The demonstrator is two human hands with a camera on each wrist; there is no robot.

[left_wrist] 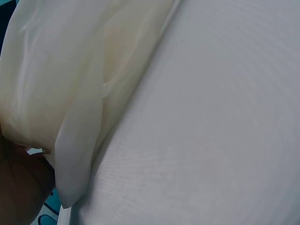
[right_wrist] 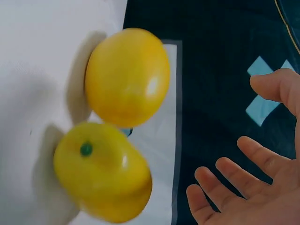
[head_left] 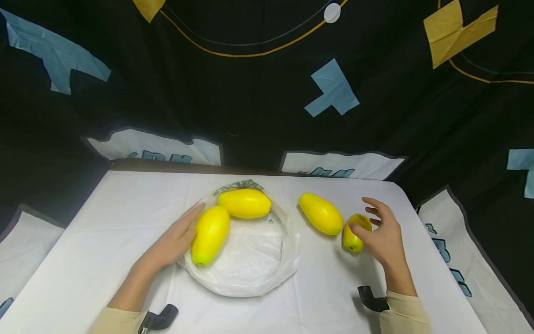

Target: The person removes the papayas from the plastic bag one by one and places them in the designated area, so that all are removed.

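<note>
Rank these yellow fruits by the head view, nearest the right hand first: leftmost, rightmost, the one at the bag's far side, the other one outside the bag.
1. Rightmost fruit: directly beside the right hand.
2. Other outside fruit: just left of the first.
3. Far-side fruit: farther left, at the bag's far side.
4. Leftmost fruit: at the bag's left, beside the left hand.

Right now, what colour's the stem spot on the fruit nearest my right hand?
Green; the stem spot shows best in the right wrist view.
</note>
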